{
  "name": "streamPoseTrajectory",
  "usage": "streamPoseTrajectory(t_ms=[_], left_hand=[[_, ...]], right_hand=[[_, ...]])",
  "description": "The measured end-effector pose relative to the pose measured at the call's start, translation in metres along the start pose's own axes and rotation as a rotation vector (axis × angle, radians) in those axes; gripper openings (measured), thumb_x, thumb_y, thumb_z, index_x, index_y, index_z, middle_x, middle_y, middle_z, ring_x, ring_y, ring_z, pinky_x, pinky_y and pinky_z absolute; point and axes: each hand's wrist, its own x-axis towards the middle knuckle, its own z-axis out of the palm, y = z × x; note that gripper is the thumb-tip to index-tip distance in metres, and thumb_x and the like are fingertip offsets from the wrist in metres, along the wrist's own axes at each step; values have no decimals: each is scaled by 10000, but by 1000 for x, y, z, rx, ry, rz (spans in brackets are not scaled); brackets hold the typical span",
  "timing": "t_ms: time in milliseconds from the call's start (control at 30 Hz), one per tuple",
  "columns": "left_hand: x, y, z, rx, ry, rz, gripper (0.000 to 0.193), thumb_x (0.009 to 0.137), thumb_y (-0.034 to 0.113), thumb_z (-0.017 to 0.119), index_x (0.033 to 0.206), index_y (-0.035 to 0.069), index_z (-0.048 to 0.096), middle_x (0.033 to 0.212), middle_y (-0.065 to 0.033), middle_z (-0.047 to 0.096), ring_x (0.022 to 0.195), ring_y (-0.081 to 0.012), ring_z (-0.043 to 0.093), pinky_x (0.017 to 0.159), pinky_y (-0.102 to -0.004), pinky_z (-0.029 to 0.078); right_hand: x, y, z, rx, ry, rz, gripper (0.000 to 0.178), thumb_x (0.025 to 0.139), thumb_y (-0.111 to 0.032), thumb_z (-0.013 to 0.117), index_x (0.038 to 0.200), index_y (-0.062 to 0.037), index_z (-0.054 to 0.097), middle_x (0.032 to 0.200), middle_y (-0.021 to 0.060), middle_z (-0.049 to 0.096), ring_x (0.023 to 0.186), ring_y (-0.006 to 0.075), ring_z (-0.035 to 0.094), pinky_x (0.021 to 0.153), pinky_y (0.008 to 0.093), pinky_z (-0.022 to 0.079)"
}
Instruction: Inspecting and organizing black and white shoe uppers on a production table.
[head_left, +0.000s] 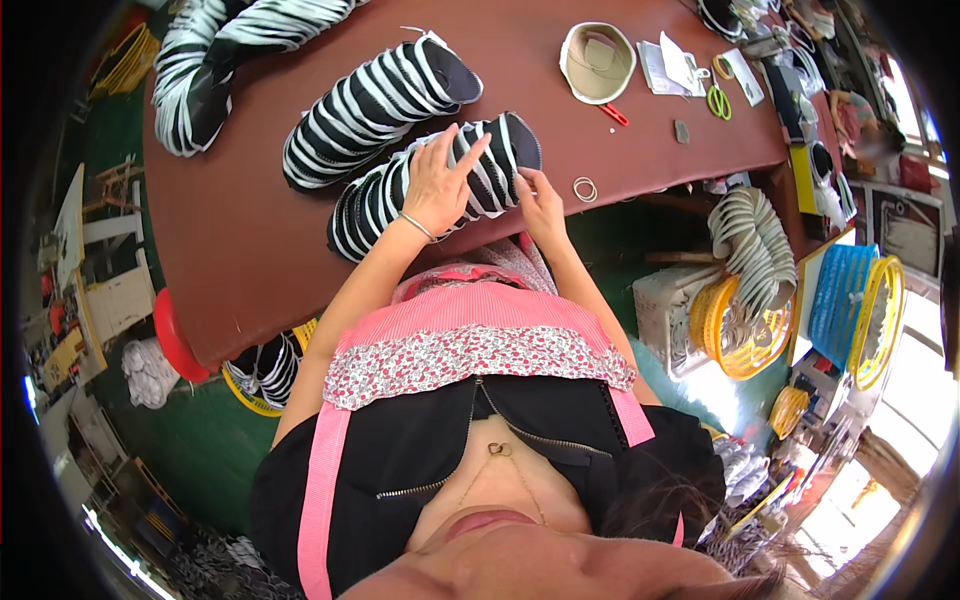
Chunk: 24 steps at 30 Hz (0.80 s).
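Along the near edge of the counter [240, 260], we lay our left hand [437, 188], grip spread, over the nearest striped bundle [490, 187], cannot tell whether our right hand [542, 208] pinches its end, and judge it soft, light, best cradled mid-length.

Tabletop [250, 250]: smooth, soft sheen. Striped bundle [374, 211] at twelve o'clock: ridged, cloth-like. Blue basket [838, 292], three o'clock: slick plastic.

The left grip [440, 190] hides part of the striped stack [378, 204]; the top edge crops the far bundle [197, 75]
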Motion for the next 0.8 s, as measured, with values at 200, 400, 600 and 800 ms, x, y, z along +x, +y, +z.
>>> streamPoseTrajectory(t_ms=[200, 400, 600, 800], left_hand=[[3, -5, 20, -53, -43, 1, 615, 813, -6, 603, 1403, 146, 518, 1488, -196, 456, 1366, -395, 443, 1131, -521, 349], [-5, -26, 6, 35, 117, -22, 543, 817, 11, 605, 1343, 119, 522, 1440, -177, 526, 1295, -369, 528, 1046, -460, 443], [9, -12, 26, 203, 69, -93, 514, 850, 95, 612, 1355, 168, 550, 1465, -108, 530, 1309, -306, 533, 1037, -456, 419], [19, -18, 28, 168, 15, -156, 504, 837, 66, 540, 1335, 142, 565, 1466, -112, 536, 1311, -327, 531, 1046, -479, 413]], right_hand=[[24, 3, 52, 155, -118, -85, 309, 1052, -281, 536, 1219, -33, 615, 958, 200, 696, 878, 257, 681, 804, 365, 524], [31, -28, 76, 177, -151, -80, 248, 1038, -235, 549, 1177, -43, 622, 987, 239, 686, 945, 420, 682, 796, 434, 522], [52, -16, 39, 129, -255, -60, 266, 1028, -258, 573, 1133, -24, 642, 952, 222, 691, 910, 387, 688, 795, 424, 522], [72, 72, -66, 8, 293, -52, 187, 1003, -168, 613, 1088, -18, 683, 1009, 151, 714, 942, 218, 695, 854, 353, 535]])
